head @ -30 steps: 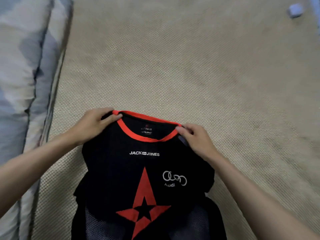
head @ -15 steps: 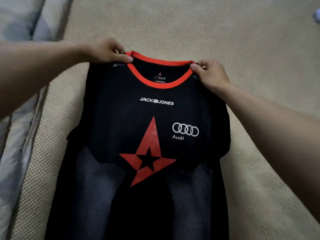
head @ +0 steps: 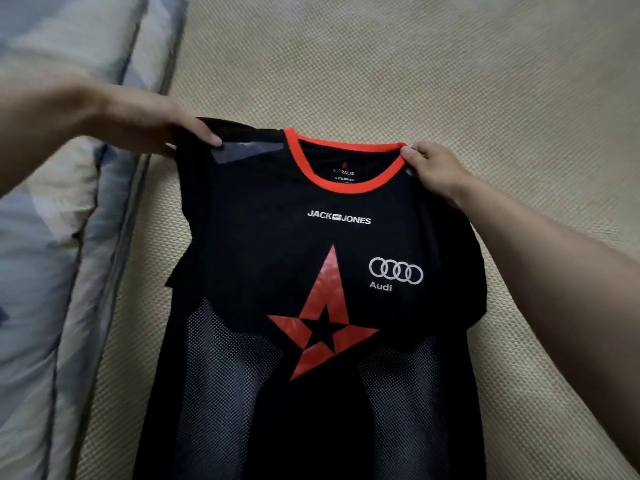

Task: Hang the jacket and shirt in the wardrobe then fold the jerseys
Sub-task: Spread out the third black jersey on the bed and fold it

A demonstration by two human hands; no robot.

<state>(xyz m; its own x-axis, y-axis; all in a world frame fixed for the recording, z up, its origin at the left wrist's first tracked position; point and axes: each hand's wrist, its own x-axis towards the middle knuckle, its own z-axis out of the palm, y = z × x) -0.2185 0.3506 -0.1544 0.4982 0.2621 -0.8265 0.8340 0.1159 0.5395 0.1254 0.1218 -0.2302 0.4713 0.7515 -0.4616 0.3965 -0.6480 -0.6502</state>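
Black jersey (head: 311,265) held up mid-frame over woven mat (head: 450,81). Left hand (head: 138,123) pinching shoulder, right hand (head: 436,171) pinching collar. Uneven grips: risk of skewed, creased lay-down.

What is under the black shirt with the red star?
The tan woven mat shows all around the black jersey, so it likely runs underneath. The jersey covers that part, so anything else lying there is hidden.
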